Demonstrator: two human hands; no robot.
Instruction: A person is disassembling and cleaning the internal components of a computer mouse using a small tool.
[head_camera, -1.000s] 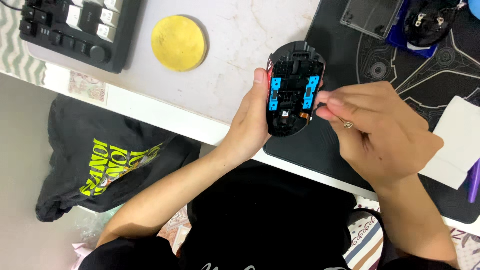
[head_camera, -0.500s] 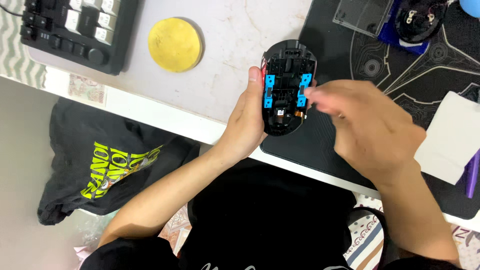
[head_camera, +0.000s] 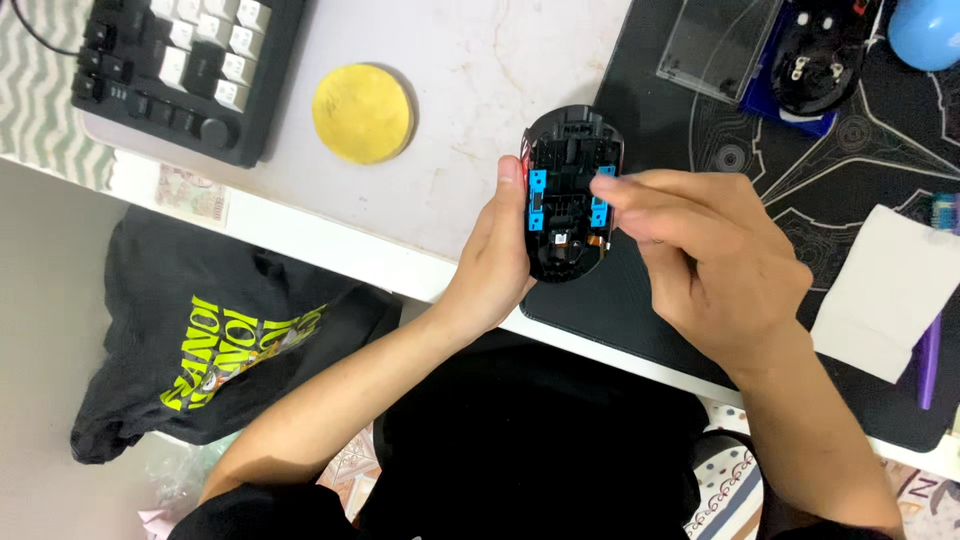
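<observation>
The opened mouse shell (head_camera: 566, 195), black with two blue inserts showing on its inner face, is held above the near edge of the white desk (head_camera: 480, 90), where the desk meets the black mat (head_camera: 800, 190). Its inner side faces up toward the camera.

The left hand (head_camera: 495, 265) grips the shell along its left edge: thumb lying up that side, the other fingers curled out of sight beneath. The hold is closed and firm on the shell.

The right hand (head_camera: 715, 265) comes in from the right with the fingers drawn together, fingertips (head_camera: 605, 188) pressed at the right-hand blue insert. Whether anything small is pinched between them cannot be told; the hand is slightly blurred.

On the desk, well to the left of the shell, lies a round yellow disc (head_camera: 363, 112), and beyond that a black keyboard (head_camera: 180, 70) with light keys at the far-left corner. On the mat, at the far side, a clear plastic cover (head_camera: 715, 45) rests beside a second black mouse part (head_camera: 825, 55) lying on something blue. A blue rounded object (head_camera: 925, 30) shows at the upper right corner. A white folded sheet (head_camera: 885, 290) lies at the right, with a purple pen (head_camera: 930, 360) just beside it. Below the desk edge, a black garment with a yellow print (head_camera: 220, 340) lies on the floor.
</observation>
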